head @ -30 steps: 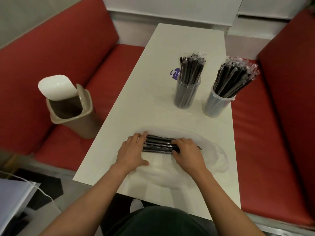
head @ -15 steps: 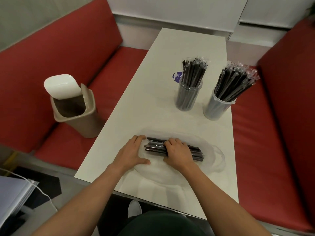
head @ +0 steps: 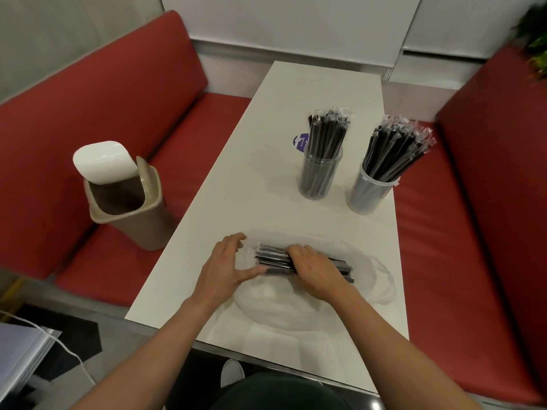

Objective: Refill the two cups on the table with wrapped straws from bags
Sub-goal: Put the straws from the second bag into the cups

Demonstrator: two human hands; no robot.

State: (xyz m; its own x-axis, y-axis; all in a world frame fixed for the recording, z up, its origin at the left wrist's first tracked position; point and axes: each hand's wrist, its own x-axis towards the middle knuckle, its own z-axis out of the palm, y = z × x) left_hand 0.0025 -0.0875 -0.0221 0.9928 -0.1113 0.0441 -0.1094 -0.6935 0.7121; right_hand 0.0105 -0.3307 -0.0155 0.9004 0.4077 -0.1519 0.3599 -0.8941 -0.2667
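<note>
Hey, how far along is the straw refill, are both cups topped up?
Done: the left cup and the right cup each hold a standing bunch of wrapped straws. In hand: the right hand grips a bundle of straws lying flat at the clear bag; the left hand rests open at its end. Left: that bundle is not yet in a cup.

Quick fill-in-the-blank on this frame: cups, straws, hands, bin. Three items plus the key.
1. The dark cup and the pale cup stand on the table, so it holds ____ cups.
2. The right hand grips the bundle of straws, which lies in a clear ____.
3. The bin stands on the ____ bench.
Missing: two; bag; red.
</note>
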